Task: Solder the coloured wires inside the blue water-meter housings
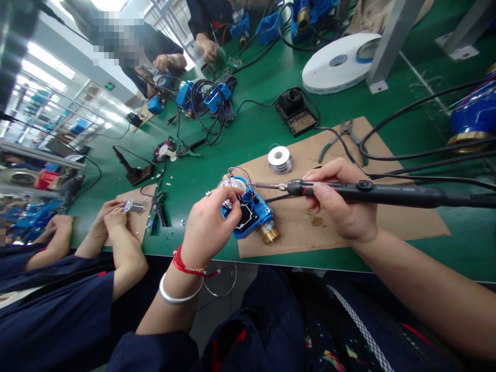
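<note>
My right hand [344,209]: fingers wrapped round soldering iron [382,192], tip by the far side of the blue meter [264,211]. My left hand [209,222] is over meter's left part, fingers curled; can't tell if they're pinching anything. Cardboard [298,238] partly under meter, running right. Solder spool [279,160] just beyond meter, slightly right; pliers [347,129] farther right.

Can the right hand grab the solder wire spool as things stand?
Probably not right away: the right hand is wrapped around the soldering iron, so it would likely need freeing first. The solder wire spool itself looks close and uncovered.
</note>
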